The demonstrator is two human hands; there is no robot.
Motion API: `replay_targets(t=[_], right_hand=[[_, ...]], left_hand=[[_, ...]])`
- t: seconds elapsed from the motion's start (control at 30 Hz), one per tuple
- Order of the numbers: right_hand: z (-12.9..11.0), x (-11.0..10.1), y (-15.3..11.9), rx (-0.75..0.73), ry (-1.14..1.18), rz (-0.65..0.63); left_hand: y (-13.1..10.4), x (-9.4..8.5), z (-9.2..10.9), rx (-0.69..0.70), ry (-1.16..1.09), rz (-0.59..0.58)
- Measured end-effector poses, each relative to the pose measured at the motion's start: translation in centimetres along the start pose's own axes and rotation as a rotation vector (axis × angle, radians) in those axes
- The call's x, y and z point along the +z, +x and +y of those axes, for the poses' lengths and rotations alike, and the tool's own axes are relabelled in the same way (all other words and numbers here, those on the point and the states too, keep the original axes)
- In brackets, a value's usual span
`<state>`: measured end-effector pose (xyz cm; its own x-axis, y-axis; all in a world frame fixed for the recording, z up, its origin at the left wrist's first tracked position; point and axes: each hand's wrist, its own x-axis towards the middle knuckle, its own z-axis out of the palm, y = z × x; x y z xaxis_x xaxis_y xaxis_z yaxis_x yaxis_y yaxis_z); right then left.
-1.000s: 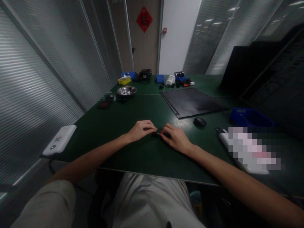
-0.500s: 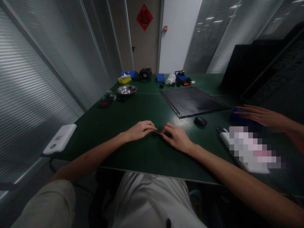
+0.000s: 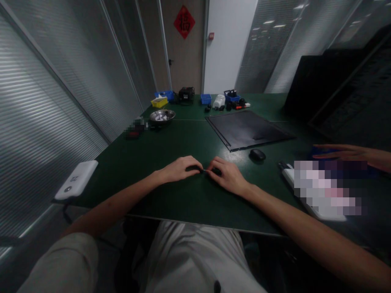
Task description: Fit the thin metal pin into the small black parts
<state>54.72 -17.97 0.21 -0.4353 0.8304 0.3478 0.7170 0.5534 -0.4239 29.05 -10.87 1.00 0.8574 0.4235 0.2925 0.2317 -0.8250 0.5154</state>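
Note:
My left hand (image 3: 184,167) rests low over the green table (image 3: 171,195), thumb and forefinger pinched together at their tips. Facing it, my right hand (image 3: 226,175) has its fingers curled in a pinch. A small thin shiny piece (image 3: 205,170) with a dark end bridges the short gap between both sets of fingertips. It is too small to tell its kind, and the fingers hide most of it.
A black mouse (image 3: 257,154) and a dark mat (image 3: 247,130) lie beyond my right hand. Farther off stand a metal bowl (image 3: 162,116), a yellow tray (image 3: 159,102) and blue bins (image 3: 206,99). At right, another person's hand (image 3: 351,153) is over a blue object. A white device (image 3: 77,179) sits left.
My left fingertips have closed around the dark end of the small piece, and my left thumb has shifted. My right hand stays nearly still. The other person's hand has moved right.

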Motion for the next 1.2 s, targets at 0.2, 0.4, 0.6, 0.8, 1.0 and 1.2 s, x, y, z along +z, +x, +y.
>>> replay_targets(t=[0.2,0.4,0.6,0.8,1.0,1.2], right_hand=[[-0.1,-0.1,0.0,0.005,0.006,-0.003],[0.2,0.0,0.0,0.002,0.021,0.002],[0.4,-0.1,-0.1,-0.005,0.02,0.002],[0.4,-0.2,-0.3,-0.005,0.005,-0.006],[0.6,-0.1,-0.3,-0.012,0.015,-0.001],[0.7,0.0,-0.3,-0.01,0.015,-0.006]], left_hand=[[-0.1,-0.9,-0.2,0.0,0.128,-0.077],[-1.7,-3.2,-3.7,-0.182,0.259,0.017],[-4.7,-7.1,-9.9,-0.523,0.245,0.216],[-9.2,-11.3,-14.9,-0.819,0.389,0.424],[-12.3,-13.4,-16.7,-1.03,0.386,0.595],[-13.2,-13.5,-17.2,-1.072,0.397,0.653]])
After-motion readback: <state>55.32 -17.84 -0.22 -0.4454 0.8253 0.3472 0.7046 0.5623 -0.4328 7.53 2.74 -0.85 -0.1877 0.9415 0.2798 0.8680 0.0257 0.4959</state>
